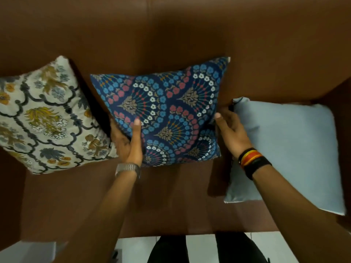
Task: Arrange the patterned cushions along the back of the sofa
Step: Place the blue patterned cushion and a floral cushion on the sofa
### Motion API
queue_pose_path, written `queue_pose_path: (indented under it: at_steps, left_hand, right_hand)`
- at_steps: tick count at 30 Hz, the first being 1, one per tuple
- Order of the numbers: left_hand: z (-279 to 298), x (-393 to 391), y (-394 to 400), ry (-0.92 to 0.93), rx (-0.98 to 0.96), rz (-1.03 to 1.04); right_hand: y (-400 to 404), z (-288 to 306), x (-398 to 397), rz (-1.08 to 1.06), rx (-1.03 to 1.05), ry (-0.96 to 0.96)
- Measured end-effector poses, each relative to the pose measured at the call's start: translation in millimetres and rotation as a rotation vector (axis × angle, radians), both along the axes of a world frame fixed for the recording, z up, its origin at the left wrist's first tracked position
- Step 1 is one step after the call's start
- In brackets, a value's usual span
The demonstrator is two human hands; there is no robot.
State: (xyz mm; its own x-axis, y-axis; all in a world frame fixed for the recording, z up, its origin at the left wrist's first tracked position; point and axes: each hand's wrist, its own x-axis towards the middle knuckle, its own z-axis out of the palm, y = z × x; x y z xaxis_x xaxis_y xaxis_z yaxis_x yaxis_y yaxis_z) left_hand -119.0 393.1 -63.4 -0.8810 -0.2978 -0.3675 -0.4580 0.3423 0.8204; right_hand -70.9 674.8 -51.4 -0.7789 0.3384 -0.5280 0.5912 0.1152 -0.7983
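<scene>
A dark blue cushion (171, 111) with red, blue and white flower fans leans against the brown sofa back (171, 35) in the middle. My left hand (129, 143) grips its lower left edge, thumb on the front. My right hand (230, 130) holds its right edge, fingers behind it. A cream cushion (47, 118) with grey and mustard flowers leans at the left. A plain pale blue cushion (288, 152) leans at the right, close behind my right hand.
The brown sofa seat (152, 198) stretches below the cushions, with armrests at the left (11, 196) and right (334, 92). White floor tiles (199, 247) and my dark-trousered legs (169, 249) show at the bottom edge.
</scene>
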Motion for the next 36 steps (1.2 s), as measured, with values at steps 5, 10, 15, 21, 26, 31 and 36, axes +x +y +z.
queue_pose_path:
  at_steps: [5, 10, 15, 21, 26, 31, 36]
  left_hand:
    - [9.8, 88.8, 96.5, 0.288, -0.309, -0.302]
    - [-15.4, 154.0, 219.0, 0.065, -0.145, -0.667]
    - [-51.1, 157.4, 291.7, -0.223, -0.009, -0.544]
    - [1.8, 116.9, 274.5, -0.436, 0.114, -0.474]
    - [74.1, 50.7, 255.5, -0.382, 0.496, -0.263]
    - [65.0, 13.9, 311.7, -0.23, 0.326, -0.224]
    - [36.7, 14.4, 332.0, -0.155, -0.033, -0.173]
  right_hand:
    - [85.8, 6.0, 80.4, -0.101, 0.479, 0.08]
    - [215.2, -18.9, 172.1, -0.221, 0.491, -0.284]
    - [278.7, -38.9, 200.3, -0.279, 0.054, -0.402]
    - [324.2, -3.3, 193.5, -0.245, -0.006, -0.348]
    - [380.6, 60.6, 162.2, -0.468, -0.438, -0.067]
    - [365.3, 59.6, 59.4, -0.227, -0.108, 0.014]
    - [338.5, 27.7, 17.9, -0.212, 0.046, 0.105]
